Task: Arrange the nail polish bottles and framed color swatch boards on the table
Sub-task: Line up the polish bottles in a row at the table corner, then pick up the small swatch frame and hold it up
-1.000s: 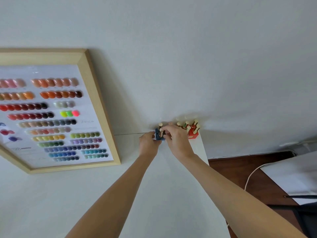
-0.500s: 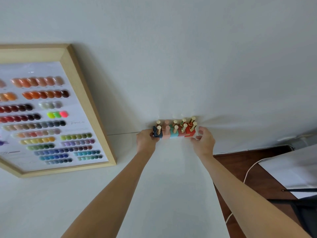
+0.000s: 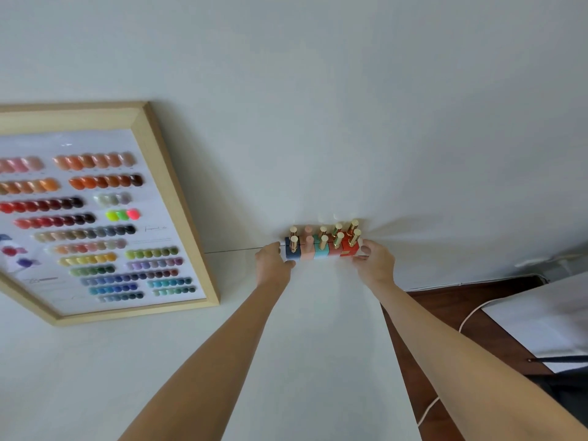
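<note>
Left hand (image 3: 273, 261) pressed flat against the left end of the block of nail polish bottles (image 3: 322, 246), thumb under the navy bottle (image 3: 292, 252); fingers extended along the block's end, not curled round any single bottle. Right hand (image 3: 374, 261) mirrors it at the right end, fingertips on the red bottle (image 3: 349, 248), palm open toward the block. Together the two hands bracket the group from both sides; no bottle is lifted. Bottles stand upright in two tight rows, touching, at the far edge of the white table (image 3: 318, 345), against the white wall (image 3: 350, 106). Front row, left to right: navy, pink, turquoise, then two reds; most caps gold, the pink ones matte pink. Back-row bodies mostly hidden behind the front row, colours not readable apart from a hint of green. Well to the left, a framed color swatch board (image 3: 105, 224) in a light wooden frame leans against the wall on the table; its left part is cut off by the picture edge, printed labels too small to read. Right of the table: dark wood floor (image 3: 445, 313), a white cable (image 3: 471, 316), and a blurred white surface partly out of frame.
</note>
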Tool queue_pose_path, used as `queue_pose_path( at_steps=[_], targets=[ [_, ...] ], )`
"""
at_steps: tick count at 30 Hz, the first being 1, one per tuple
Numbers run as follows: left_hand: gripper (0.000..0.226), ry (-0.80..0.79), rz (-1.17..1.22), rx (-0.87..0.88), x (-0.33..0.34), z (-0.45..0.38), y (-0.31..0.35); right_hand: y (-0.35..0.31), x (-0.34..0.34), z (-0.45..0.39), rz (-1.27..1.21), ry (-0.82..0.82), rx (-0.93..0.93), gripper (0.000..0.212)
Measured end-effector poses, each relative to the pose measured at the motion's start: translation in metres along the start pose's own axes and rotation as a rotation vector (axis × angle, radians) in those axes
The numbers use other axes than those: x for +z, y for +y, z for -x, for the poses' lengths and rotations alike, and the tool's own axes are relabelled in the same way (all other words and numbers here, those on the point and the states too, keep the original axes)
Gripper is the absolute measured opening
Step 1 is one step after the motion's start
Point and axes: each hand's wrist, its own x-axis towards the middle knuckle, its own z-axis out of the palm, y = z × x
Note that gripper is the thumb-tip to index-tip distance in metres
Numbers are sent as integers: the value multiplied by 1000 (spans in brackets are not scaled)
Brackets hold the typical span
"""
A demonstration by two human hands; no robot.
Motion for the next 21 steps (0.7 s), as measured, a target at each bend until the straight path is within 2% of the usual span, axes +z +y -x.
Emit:
queue_pose_path(
  at_steps=[2,4,10,15,21],
  targets=[
    [43,7,-64,2,-4,11,1,-3,-8,11,-20,-22,48,45],
    [41,8,-90,9,-10,26,3,-6,-16,25,-19,-39,53,49],
    [59,-37,-50,67,-35,90,12,-30,-44,70,-49,-122,2,35],
    [56,-38,27,116,-75,145,5,-58,-54,106,-84,-235,-63,26],
    [53,62,81,119,-146,195,-20,-100,-39,164,-134,-398,-157,18]
  ],
)
